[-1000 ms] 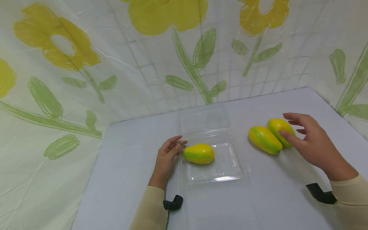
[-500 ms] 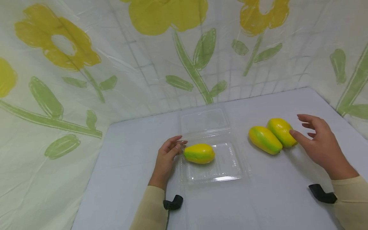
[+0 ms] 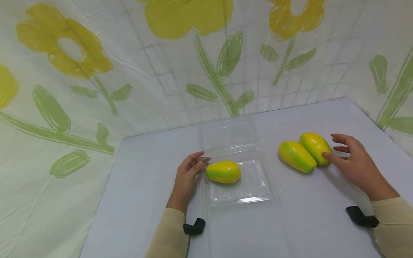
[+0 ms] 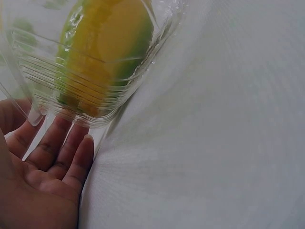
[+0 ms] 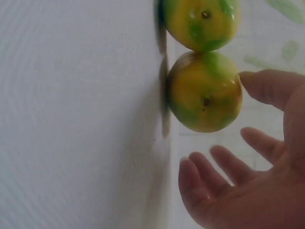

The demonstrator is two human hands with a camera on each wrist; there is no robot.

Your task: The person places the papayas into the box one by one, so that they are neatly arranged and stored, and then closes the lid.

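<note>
Right fruit, right of frame: glossy, plump, yellow with green streaks; long axis diagonal, upper left to lower right. Middle fruit touches it, greener band lengthwise, axis nearly parallel, narrower end lower right. Third fruit, similar colours, lies in clear container, lower centre; axis roughly left-right, narrower end left. Right hand spread, holding nothing, thumb tip at right fruit. Left hand loosely bent at container's left rim; cannot tell whether pinching.
</note>
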